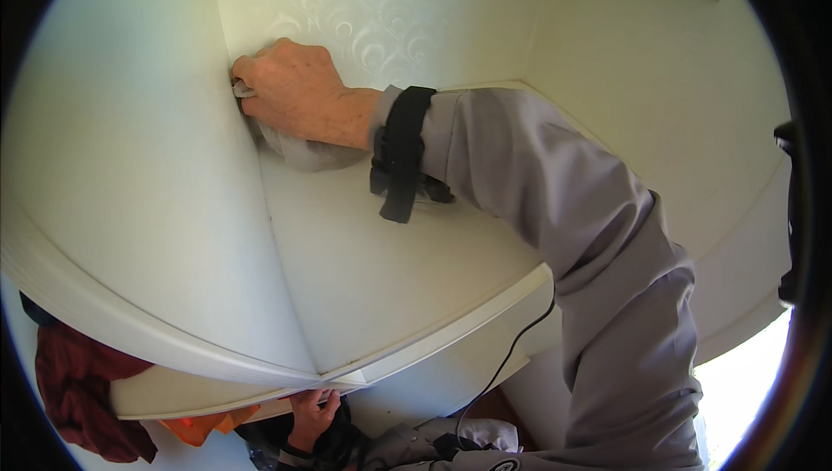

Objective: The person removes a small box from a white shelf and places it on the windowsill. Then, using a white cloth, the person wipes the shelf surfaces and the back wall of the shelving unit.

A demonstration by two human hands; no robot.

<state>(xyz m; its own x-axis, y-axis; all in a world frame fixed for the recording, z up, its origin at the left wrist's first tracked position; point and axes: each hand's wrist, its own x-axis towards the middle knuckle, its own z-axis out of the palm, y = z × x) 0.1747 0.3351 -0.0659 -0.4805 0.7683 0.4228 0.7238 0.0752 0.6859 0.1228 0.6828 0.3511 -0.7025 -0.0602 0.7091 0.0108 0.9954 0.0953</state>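
Note:
Deep inside a white cabinet compartment, my right hand (296, 91) is closed around a bunched light grey cloth (312, 154). It presses the cloth into the back corner, where the left side panel (162, 165) meets the shelf board (396, 256). Part of the cloth hangs below the wrist and lies on the board. Lower down, my left hand (313, 416) is at the underside of the shelf's front edge, by the joint with the upright panel. Its fingertips are partly hidden there, and I cannot tell whether it grips the edge.
A dark red cloth (91, 386) hangs over a lower shelf at the left, with an orange item (208, 425) beside it. A thin black cable (513, 347) runs down past the shelf's front edge (455, 334). The back panel (377, 9) bears a swirl pattern. Bright light enters at lower right.

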